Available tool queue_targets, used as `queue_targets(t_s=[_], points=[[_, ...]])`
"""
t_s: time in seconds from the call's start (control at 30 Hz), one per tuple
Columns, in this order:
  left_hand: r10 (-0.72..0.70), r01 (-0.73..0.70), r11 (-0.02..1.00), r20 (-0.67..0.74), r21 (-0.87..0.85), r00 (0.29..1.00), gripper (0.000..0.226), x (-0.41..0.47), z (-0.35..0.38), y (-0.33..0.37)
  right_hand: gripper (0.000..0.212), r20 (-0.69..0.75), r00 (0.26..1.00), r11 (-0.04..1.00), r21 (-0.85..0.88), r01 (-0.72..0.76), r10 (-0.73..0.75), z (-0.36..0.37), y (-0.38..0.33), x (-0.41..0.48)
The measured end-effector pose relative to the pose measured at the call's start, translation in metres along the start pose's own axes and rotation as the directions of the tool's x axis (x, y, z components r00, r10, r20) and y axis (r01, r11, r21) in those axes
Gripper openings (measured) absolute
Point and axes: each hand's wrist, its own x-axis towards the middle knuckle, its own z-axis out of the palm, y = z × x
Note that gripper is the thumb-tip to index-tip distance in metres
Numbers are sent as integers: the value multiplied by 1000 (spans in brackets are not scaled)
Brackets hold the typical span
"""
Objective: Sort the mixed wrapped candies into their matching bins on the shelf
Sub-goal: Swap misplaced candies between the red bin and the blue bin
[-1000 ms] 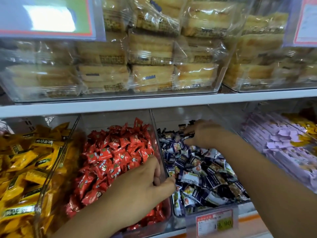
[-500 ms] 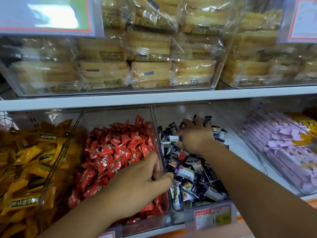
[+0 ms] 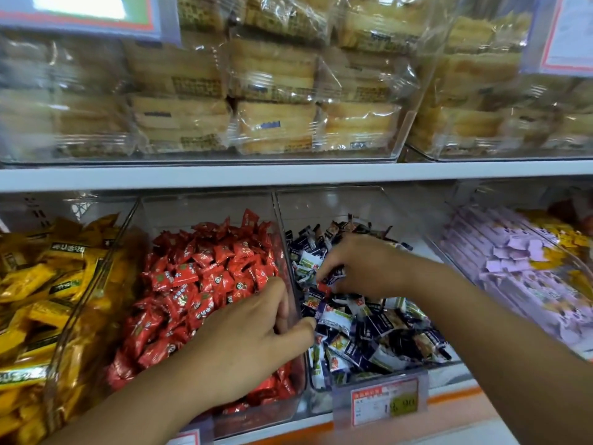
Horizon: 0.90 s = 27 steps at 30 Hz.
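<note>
Sliding forward from the back, the right hand (image 3: 362, 268) curls fingers over a stray red candy (image 3: 323, 289) in the blue bin (image 3: 353, 203); grip unclear. Left hand (image 3: 244, 345) pinches the clear divider (image 3: 282, 239); red bin (image 3: 205, 207) lies just left.

The shelf board (image 3: 288, 175) caps the bins, so the only way in is from the front. The red pile (image 3: 205, 274) is heaped high, leaving a thin gap above its back. The dark pile (image 3: 369, 329) lies lower, and the room behind it looks bare. The wall (image 3: 284, 232) between them blocks sideways passes; the left hand (image 3: 250, 342) grips it. The right hand (image 3: 362, 268) fills the middle of the dark bin.
</note>
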Motion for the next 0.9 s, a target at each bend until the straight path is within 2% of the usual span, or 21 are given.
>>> queue_targets(t_s=[0.07, 0.13, 0.23, 0.37, 0.57, 0.63, 0.7, 0.77, 0.83, 0.9], points=[[-1, 1, 1000, -2, -6, 1000, 31, -1, -1, 1, 36, 64, 997, 982, -187, -31, 43, 17, 0, 9], [5, -5, 1000, -7, -12, 1000, 31, -2, -1, 1, 32, 40, 996, 974, -215, -71, 81, 20, 3, 15], [19, -19, 1000, -18, -20, 1000, 31, -4, 0, -1, 20, -35, 997, 996, -67, -67, 65, 17, 7, 16], [52, -53, 998, -25, -44, 998, 34, -4, 1, -4, 10, -128, 989, 956, 293, -35, 76, 4, 13, 6], [68, -70, 997, -57, -42, 996, 39, -4, 3, -5, 12, -331, 930, 929, 370, -28, 160, -22, 2, -4], [70, -74, 996, -68, -46, 995, 41, -5, 3, -5, 18, -411, 901, 877, 473, 79, 140, -27, -14, -3], [77, -81, 995, -75, -53, 994, 44, -5, 4, -6, 33, -429, 901, 847, 502, 177, 66, -28, -28, -3], [83, -89, 994, -82, -64, 993, 47, -6, 4, -8, 42, -307, 952, 894, 425, 139, -2, -30, -34, -9], [88, -95, 993, -86, -74, 992, 47, -6, 5, -9, 40, -25, 999, 959, 281, 39, -34, -30, -30, -21], [86, -93, 992, -82, -84, 993, 42, -6, 4, -10, 59, 298, 954, 997, 59, -49, 29, -23, -30, -31]])
